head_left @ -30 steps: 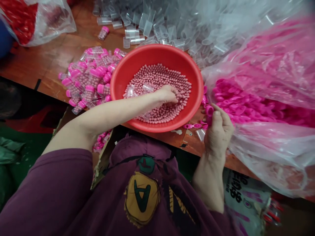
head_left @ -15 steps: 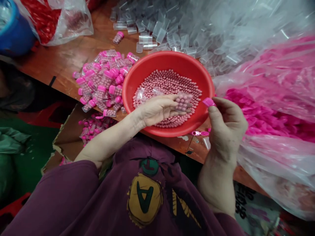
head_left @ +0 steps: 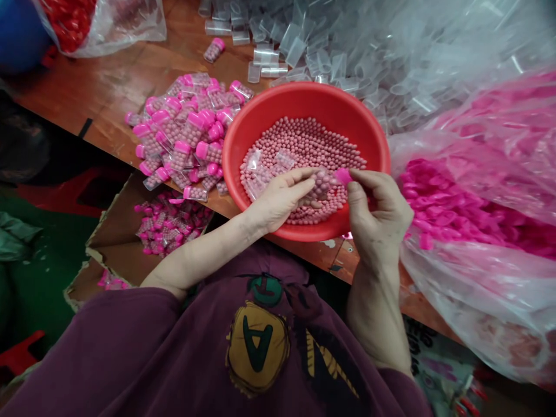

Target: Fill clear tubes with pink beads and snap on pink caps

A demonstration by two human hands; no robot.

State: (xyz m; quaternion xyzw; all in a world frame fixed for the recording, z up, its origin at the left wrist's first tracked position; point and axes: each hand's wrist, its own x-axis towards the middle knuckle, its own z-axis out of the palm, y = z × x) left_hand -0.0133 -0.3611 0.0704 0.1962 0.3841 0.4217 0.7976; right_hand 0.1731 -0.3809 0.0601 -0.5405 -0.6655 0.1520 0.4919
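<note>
A red bowl (head_left: pixel 269 110) full of small pink beads (head_left: pixel 313 142) sits at the table's near edge. Over its front part my left hand (head_left: pixel 282 197) is closed on a small clear vial (head_left: pixel 322 184) filled with beads. My right hand (head_left: pixel 377 211) pinches a pink cap (head_left: pixel 344 175) and holds it against the vial's open end. Two or three empty clear vials (head_left: pixel 260 171) lie on the beads beside my left hand.
A heap of capped, filled vials (head_left: pixel 186 130) lies left of the bowl, with more in a cardboard box (head_left: pixel 167 223) below the table edge. Empty clear vials (head_left: pixel 321 52) are piled behind. A plastic bag of pink caps (head_left: pixel 460 202) is on the right; a bag of red pieces (head_left: pixel 87 20) is far left.
My left hand came up out of the beads with a filled vial. My right hand took a pink cap from beside the bag and brought it left onto the vial's end.
</note>
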